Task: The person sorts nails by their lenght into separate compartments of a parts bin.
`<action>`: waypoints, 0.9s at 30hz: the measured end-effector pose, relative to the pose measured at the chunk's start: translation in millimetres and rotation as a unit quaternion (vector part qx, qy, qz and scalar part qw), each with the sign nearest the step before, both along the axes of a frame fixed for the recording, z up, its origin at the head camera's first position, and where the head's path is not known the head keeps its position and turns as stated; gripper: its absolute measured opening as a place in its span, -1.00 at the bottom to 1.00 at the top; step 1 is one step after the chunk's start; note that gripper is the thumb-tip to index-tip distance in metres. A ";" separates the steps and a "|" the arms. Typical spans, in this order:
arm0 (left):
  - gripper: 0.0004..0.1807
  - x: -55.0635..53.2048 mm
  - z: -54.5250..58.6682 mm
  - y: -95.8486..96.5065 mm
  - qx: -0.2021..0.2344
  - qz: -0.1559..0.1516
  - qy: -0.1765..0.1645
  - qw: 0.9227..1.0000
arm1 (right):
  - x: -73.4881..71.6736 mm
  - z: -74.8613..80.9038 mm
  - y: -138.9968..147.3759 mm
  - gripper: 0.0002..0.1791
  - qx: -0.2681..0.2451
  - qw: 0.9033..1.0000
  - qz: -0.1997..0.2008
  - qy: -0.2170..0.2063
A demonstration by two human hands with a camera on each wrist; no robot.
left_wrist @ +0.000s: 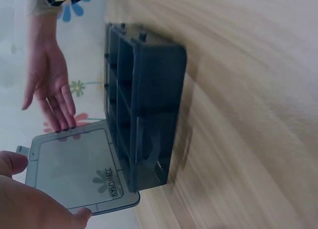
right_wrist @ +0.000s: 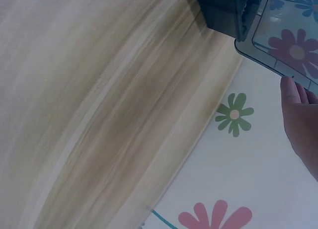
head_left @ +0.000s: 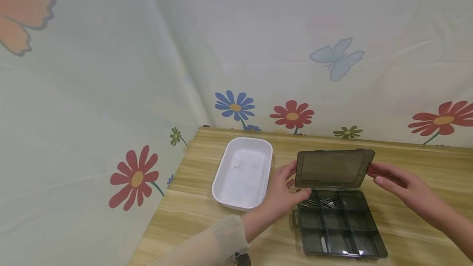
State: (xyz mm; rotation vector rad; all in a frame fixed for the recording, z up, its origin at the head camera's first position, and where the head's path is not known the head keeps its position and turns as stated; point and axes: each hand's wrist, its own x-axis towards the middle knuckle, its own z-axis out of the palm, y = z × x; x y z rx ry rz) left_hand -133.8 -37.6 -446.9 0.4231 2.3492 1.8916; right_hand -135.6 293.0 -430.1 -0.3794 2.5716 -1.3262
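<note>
A dark translucent compartment box (head_left: 334, 221) stands on the table, its hinged lid (head_left: 330, 169) raised nearly upright at the far side. Thin metal pieces (head_left: 327, 203) lie in two of the far compartments, too small to tell their kind. At the lid's left edge, my left hand (head_left: 278, 194) touches it with its fingertips; the thumb is spread towards the box's far left corner. My right hand (head_left: 410, 186) touches the lid's right edge with its fingertips, and the left wrist view shows its fingers (left_wrist: 59, 107) mostly straight.
A white rectangular tray (head_left: 218, 192) stands left of the box, close to my left forearm. The wood-grain table (head_left: 192, 212) ends at a pale flowered sheet (head_left: 258, 65) behind and at the left. Something small and dark (head_left: 242, 259) shows under the left sleeve.
</note>
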 end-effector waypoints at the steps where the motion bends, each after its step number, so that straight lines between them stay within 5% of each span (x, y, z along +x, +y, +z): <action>1: -0.18 2.2 -0.1 -1.6 -0.004 -0.010 0.008 1.000 | 2.7 0.9 0.8 -0.41 -0.007 1.000 0.003 -0.005; 6: -0.18 14.6 -0.4 -9.0 -0.034 -0.038 0.047 0.998 | 14.0 4.4 4.3 -0.42 -0.042 0.999 0.014 -0.022; 15: -0.23 39.9 -2.0 -18.7 -0.060 -0.058 0.093 0.992 | 34.9 -6.4 8.2 -0.47 0.022 0.999 -0.041 0.005; 23: -0.41 50.8 -8.1 -21.3 -0.006 -0.047 0.019 0.999 | 55.8 -20.2 8.7 -0.51 0.056 0.995 -0.077 0.033; 27: -0.46 54.4 -10.9 -21.3 0.002 -0.040 0.008 0.999 | 63.0 -26.3 7.6 -0.47 0.062 0.994 -0.082 0.023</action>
